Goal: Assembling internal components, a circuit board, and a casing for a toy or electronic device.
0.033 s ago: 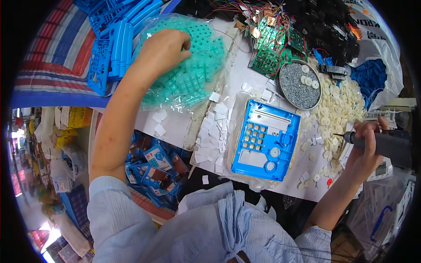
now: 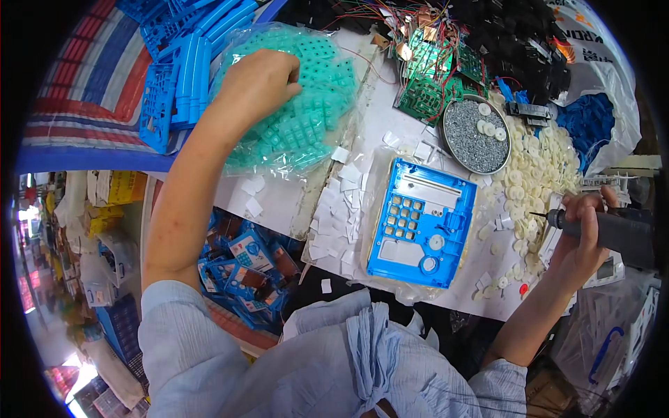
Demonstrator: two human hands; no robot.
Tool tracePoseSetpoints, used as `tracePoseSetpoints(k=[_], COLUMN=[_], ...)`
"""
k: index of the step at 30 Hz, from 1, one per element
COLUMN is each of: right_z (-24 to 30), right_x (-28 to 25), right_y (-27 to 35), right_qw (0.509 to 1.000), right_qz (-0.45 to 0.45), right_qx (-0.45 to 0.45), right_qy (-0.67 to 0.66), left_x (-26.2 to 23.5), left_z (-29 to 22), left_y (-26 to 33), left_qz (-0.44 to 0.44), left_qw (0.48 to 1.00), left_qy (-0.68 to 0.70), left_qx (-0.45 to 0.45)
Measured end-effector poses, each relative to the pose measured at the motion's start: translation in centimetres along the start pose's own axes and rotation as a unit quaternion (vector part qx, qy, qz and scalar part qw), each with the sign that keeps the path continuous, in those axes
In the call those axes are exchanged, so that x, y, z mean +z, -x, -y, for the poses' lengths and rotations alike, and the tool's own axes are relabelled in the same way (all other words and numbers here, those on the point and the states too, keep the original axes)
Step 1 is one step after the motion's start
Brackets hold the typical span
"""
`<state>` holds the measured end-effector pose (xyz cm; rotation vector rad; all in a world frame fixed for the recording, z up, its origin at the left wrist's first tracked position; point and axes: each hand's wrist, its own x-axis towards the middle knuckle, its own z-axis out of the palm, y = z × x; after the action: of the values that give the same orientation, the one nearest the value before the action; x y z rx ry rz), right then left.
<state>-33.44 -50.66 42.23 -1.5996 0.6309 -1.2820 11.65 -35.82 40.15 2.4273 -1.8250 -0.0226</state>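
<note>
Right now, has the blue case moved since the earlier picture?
No. Against the white table, the blue case lies in the same spot, with no visible shift either way.

Delta's tiny. Left hand (image 2: 256,82) has crept slightly toward the person's left over the green keypads (image 2: 317,115), knuckles a touch lower in view. Fingertips and thumb went with it, exposing a thin sliver more keypads just right of them. Left forearm (image 2: 189,177) shifted slightly left near the wrist.
</note>
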Motion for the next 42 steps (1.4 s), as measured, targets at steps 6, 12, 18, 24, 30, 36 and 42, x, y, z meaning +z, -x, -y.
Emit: tracePoseSetpoints(k=[6, 12, 18, 24, 30, 36, 42], right_z=[0.1, 4.0, 4.6, 0.3, 0.4, 0.2, 0.0], right_x=[-0.4, -4.4, 6.8, 12.3, 12.2, 12.0, 11.4], right_y=[-0.7, 1.4, 6.3, 8.7, 8.7, 8.6, 8.2], right_qw=[1.000, 0.774, 0.980, 0.967, 0.960, 0.959, 0.947], right_qz=[-0.005, -0.168, 0.159, 0.254, 0.272, 0.268, 0.295], right_qx=[-0.018, -0.398, -0.016, 0.019, -0.070, -0.097, -0.125], right_qy=[-0.004, 0.462, 0.119, -0.018, 0.002, 0.005, 0.016], left_x=[-1.0, -3.3, -1.9, 2.2, 4.7, 4.8, 5.7], left_z=[-0.3, 0.3, -8.3, -13.4, -14.1, -14.1, -14.4], left_y=[1.1, 2.6, 10.1, 14.4, 16.9, 16.8, 16.7], left_qz=[-0.009, -0.392, -0.320, -0.247, -0.238, -0.240, -0.198], left_qw=[0.999, 0.887, 0.899, 0.853, 0.842, 0.845, 0.842], left_qy=[0.024, 0.245, 0.209, 0.386, 0.462, 0.446, 0.471], left_qx=[-0.047, 0.006, 0.213, 0.249, 0.146, 0.171, 0.171])
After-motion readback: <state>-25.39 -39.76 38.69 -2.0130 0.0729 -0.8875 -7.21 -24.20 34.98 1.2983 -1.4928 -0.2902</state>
